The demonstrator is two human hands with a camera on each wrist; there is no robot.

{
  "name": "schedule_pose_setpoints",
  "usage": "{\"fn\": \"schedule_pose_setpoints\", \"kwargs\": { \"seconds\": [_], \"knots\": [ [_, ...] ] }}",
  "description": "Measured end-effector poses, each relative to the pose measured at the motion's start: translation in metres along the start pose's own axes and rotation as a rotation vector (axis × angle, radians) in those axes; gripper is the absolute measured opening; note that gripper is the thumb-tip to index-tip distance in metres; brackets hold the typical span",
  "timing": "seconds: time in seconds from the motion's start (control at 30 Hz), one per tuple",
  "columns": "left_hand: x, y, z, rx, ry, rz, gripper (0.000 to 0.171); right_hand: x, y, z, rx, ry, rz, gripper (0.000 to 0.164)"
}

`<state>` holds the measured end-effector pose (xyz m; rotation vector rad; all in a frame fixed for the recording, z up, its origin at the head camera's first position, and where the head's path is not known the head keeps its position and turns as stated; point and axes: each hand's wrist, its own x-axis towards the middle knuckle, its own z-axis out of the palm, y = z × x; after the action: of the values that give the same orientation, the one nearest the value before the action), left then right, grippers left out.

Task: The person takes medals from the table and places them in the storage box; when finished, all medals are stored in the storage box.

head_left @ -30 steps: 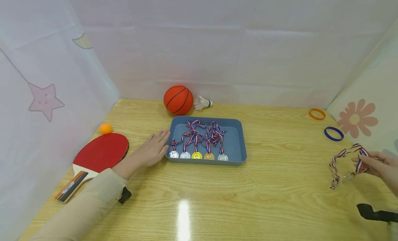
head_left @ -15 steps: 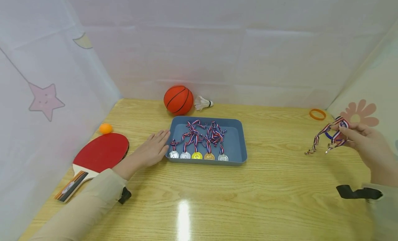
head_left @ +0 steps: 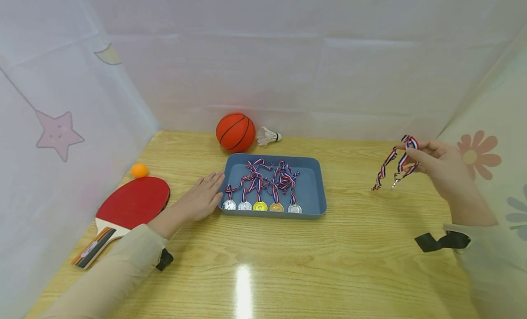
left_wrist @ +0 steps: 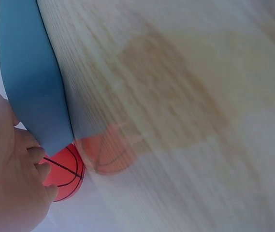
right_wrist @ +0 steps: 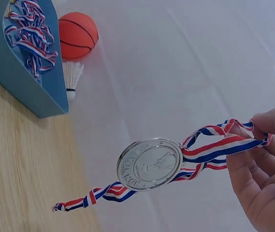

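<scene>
From the head camera: the right hand [head_left: 438,168] has lifted a silver medal [head_left: 396,181] up and toward the far side over the past second, so it now hangs clear of the tabletop [head_left: 362,255], right of the blue tray [head_left: 313,191] holding five medals. The grip pinches the ribbon [head_left: 405,149]; the left hand [head_left: 201,197] stays flat against the tray's left edge.

Left wrist: relaxed fingers [left_wrist: 28,154] touch the tray [left_wrist: 28,72] near a basketball [left_wrist: 65,171].

Right wrist: the medal [right_wrist: 150,164] dangles just below the pinching fingers [right_wrist: 267,128].
</scene>
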<state>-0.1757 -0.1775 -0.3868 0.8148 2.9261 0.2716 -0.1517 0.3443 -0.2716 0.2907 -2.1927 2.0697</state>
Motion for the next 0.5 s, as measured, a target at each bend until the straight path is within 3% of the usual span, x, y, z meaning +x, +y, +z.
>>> {"fn": "schedule_pose_setpoints", "kwargs": {
  "seconds": [0.5],
  "knots": [
    [0.0, 0.0, 0.0, 0.003, 0.0, -0.001, 0.056, 0.02, -0.023, 0.074, -0.021, -0.204, -0.119, 0.007]
  ]
}}
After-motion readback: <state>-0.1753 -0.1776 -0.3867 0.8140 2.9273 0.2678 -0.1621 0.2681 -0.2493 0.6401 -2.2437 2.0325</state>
